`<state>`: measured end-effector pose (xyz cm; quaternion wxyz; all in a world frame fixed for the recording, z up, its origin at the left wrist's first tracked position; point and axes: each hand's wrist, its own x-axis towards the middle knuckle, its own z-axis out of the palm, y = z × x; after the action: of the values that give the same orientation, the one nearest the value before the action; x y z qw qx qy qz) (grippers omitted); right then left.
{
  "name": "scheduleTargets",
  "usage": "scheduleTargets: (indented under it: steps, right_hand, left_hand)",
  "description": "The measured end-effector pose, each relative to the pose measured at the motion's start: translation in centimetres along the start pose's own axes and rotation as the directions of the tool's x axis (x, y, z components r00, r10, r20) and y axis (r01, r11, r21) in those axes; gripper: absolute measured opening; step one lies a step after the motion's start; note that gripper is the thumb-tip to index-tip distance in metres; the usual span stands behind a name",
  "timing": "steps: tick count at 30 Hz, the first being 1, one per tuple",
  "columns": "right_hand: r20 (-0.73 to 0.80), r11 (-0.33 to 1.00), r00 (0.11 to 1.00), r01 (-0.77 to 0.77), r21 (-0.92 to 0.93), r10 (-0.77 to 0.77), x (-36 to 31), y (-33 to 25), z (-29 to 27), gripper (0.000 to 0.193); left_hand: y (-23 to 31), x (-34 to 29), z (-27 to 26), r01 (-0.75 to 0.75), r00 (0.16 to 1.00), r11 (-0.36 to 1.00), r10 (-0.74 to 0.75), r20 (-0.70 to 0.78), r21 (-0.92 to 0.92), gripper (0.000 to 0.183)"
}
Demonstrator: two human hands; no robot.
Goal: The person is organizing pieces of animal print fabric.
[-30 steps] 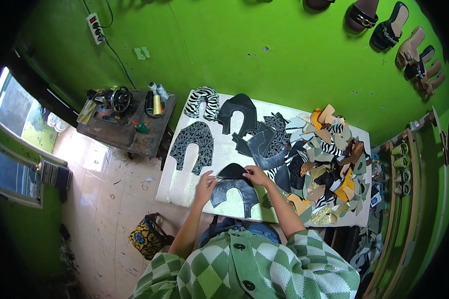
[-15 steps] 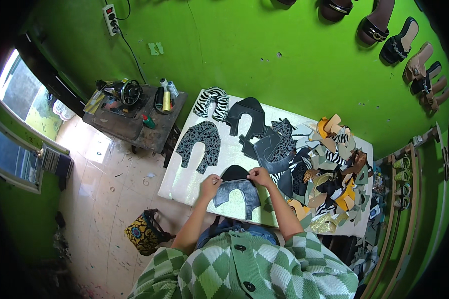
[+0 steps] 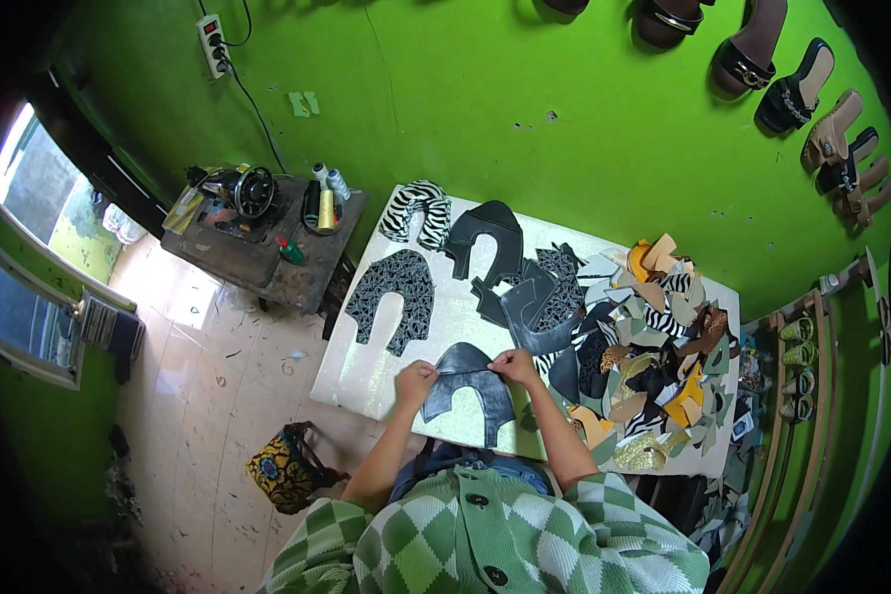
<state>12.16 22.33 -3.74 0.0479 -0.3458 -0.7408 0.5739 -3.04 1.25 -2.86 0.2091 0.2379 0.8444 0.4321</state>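
A dark grey horseshoe-shaped leather shoe-upper piece (image 3: 470, 396) lies at the near edge of the pale work table (image 3: 366, 371). My left hand (image 3: 416, 381) pinches its left top corner. My right hand (image 3: 516, 367) grips its right top corner. Both forearms come up from my green-and-white checked cardigan at the bottom. Beyond the piece lie a black-and-grey patterned upper (image 3: 394, 297), a zebra-striped upper (image 3: 418, 211) and a plain black upper (image 3: 485, 238).
A heap of mixed leather cut-outs (image 3: 653, 346) fills the table's right half. A sewing machine and thread cones stand on a dark side table (image 3: 267, 223) at the left. A patterned bag (image 3: 285, 467) sits on the floor. Sandals (image 3: 792, 99) hang on the green wall.
Both hands stay on the dark grey piece at the table's near edge. The view has shifted a little as my head moved; the table contents look the same.
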Motion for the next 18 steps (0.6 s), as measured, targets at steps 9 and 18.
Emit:
scheduleTargets:
  steps: [9,18]
  right_hand:
    - [0.028,0.994,0.999,-0.032,-0.109,0.035,-0.12,-0.1,-0.14,0.022]
    - [-0.031,0.99,0.999,-0.024,-0.136,0.02,-0.14,0.15,0.25,0.022]
  left_hand:
    - [-0.35,-0.18,0.08,-0.008,1.0,1.0,0.008,0.015,0.001,0.017]
    - [-0.42,-0.04,0.22,0.002,0.999,1.0,-0.002,0.054,0.001,0.017]
